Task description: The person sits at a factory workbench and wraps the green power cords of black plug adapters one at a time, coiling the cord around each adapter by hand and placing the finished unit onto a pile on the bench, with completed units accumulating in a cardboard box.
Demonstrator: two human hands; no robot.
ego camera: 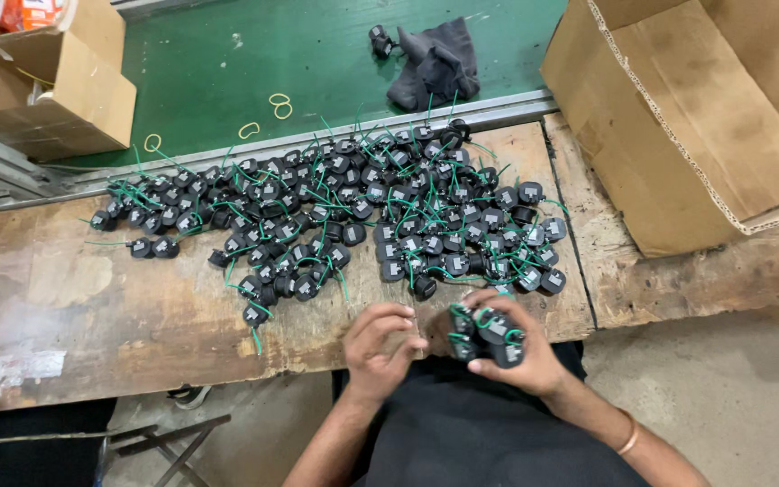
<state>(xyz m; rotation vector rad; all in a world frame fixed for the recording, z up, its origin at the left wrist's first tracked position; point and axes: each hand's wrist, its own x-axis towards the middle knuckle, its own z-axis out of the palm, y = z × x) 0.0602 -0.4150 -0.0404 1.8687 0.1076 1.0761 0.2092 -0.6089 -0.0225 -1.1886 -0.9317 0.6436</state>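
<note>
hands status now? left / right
Left hand: curled fingers, nothing visibly held.
Right hand: closed on a bunch of small black parts with green wires.

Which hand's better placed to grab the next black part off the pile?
Probably the left hand: it looks empty and sits just below the pile of black parts. The right hand is full, gripping a bundle of parts.

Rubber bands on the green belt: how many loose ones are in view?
4. One rubber band lies at the left by the metal rail, one sits mid-belt, and two overlap further back. Others may be hidden under the pile of black parts.
</note>
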